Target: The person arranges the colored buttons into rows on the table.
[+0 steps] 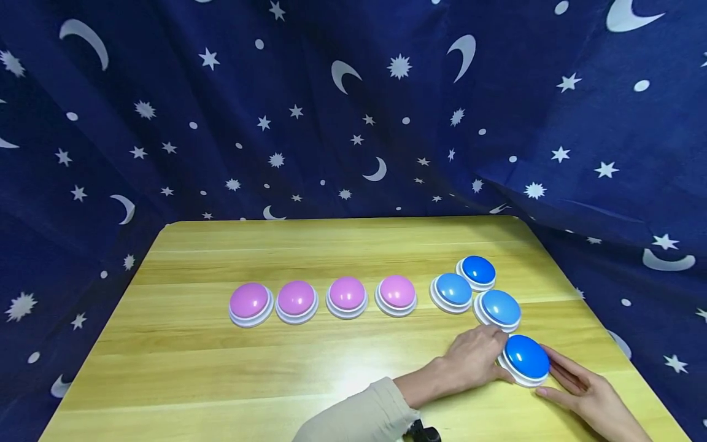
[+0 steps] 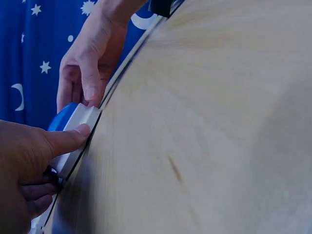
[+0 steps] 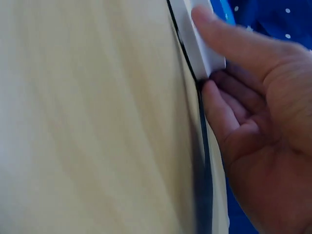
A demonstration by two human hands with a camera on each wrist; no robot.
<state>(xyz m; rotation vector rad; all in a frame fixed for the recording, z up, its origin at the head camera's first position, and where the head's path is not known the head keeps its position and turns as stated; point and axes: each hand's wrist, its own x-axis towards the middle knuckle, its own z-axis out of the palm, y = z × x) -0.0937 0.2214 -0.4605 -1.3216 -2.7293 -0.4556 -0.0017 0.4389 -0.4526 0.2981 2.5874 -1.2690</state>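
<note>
A dark blue push button (image 1: 527, 357) with a domed top and white round base sits at the table's right front, between both hands. My left hand (image 1: 476, 359) grips its left side, the thumb (image 2: 73, 139) along the white base in the left wrist view. From the right, my right hand (image 1: 593, 393) holds the same base with thumb and fingers; in the right wrist view its thumb (image 3: 234, 39) lies against the white rim. Just behind the left fingers is a light blue button (image 1: 500, 307). Another light blue button (image 1: 453, 289) and a dark blue one (image 1: 478, 270) stand farther back.
Several pink buttons, among them one at the left end (image 1: 249, 301) and one at the right end (image 1: 397, 293), form a row across the middle of the wooden table (image 1: 221, 380). A dark blue curtain (image 1: 309, 80) with moons and stars hangs behind and beside it.
</note>
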